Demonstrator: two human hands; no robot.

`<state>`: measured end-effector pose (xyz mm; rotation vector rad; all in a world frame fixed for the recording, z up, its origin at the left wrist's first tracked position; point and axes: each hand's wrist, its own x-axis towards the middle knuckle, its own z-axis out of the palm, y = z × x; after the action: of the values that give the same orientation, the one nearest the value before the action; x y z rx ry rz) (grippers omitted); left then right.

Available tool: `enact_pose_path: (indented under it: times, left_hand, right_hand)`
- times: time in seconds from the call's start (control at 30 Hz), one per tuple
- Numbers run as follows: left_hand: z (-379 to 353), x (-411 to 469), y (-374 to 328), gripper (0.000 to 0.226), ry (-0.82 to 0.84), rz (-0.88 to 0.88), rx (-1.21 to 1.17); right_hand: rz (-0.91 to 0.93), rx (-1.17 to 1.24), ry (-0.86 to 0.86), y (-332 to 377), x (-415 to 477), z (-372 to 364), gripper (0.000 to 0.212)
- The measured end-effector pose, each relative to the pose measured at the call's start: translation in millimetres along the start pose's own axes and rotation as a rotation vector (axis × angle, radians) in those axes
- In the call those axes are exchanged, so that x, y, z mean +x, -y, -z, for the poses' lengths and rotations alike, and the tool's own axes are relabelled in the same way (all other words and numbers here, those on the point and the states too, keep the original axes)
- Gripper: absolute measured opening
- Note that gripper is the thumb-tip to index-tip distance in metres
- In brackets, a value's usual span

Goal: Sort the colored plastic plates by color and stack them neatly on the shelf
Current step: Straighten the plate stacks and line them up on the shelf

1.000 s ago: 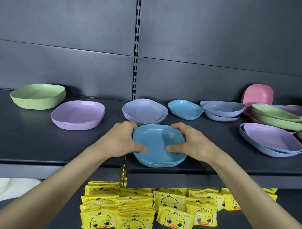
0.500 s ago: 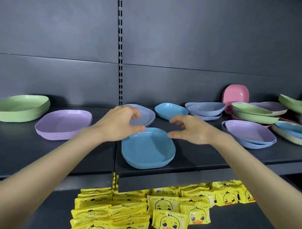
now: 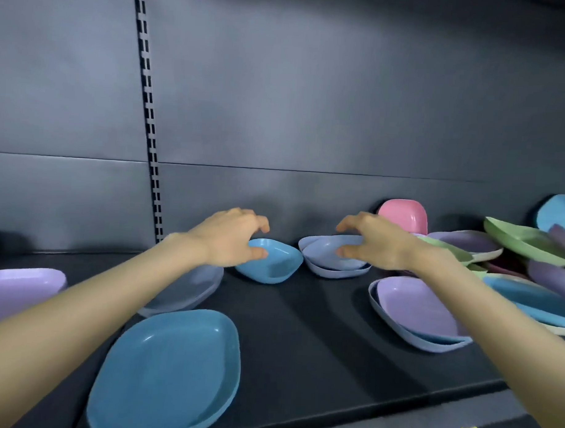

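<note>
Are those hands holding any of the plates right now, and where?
Nothing is held. The left hand hovers at the small blue plate, the right hand over the grey-blue plates; fingers are loosely curved, closed on no rim.

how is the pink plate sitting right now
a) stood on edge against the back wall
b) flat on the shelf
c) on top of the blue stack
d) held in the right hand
a: the pink plate stands on edge, leaning on the back panel, behind the right hand.
</note>
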<state>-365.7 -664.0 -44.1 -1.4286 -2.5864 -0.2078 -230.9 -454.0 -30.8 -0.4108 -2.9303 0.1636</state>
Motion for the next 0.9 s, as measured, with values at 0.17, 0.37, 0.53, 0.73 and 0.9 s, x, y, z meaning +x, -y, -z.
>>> enact_pose_path:
  times: [0.17,0.37,0.53,0.73,0.9]
  left_hand:
    - [-18.6,42.6,-3.0,0.047,0.045,0.09,-0.012]
    - [-44.6,74.7,0.9,0.052,0.139,0.213,-0.041]
    - [-56.9,92.2,11.0,0.068,0.202,0.284,-0.061]
    - [-65.7,103.1,21.0,0.087,0.26,0.334,-0.085]
    - [-73.2,105.2,26.0,0.081,0.295,0.363,-0.088]
  right_hand:
    - [0.04,-0.011,0.057,-48.6,33.5,-0.7,0.048]
    - [0.111,-0.007,0.13,-83.2,73.5,-8.6,0.051]
    - [0.121,-0.002,0.171,-96.4,101.4,-15.9,0.06]
    - [0.118,-0.051,0.24,-101.4,117.2,-23.9,0.072]
    - [0.115,-0.079,0.28,-102.9,123.8,-25.8,0.079]
